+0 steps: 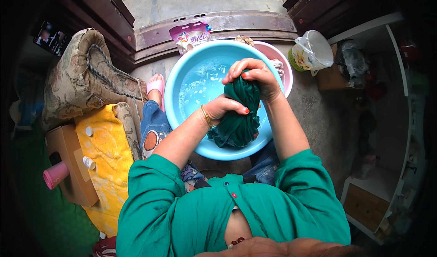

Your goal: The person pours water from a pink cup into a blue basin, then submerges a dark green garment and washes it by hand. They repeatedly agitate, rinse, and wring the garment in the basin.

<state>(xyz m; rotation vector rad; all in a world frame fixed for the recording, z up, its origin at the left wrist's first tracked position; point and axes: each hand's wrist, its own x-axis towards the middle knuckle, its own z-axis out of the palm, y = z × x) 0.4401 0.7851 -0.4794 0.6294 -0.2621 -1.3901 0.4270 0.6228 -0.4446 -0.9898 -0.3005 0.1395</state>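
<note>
A bunched, wet dark green cloth [239, 120] is gripped between both my hands above a light blue plastic basin [173, 117]. My left hand [227, 109] holds it around the middle, thumb across the front, most fingers hidden behind the folds. My right hand [253, 73] is closed over its upper end. The cloth's lower end spreads near the basin's front rim; whether it touches the water is hard to tell. Soapy water [201, 86] with patches of foam shows in the basin's left half.
Behind the basin, a detergent bag [189, 36] leans by the door sill [249, 24]. A pink basin [288, 76] holding cloth sits partly behind the blue one. At right stands a lined waste bin [309, 54]; at left, a sofa with a yellow towel [106, 147] and a cardboard box [73, 164].
</note>
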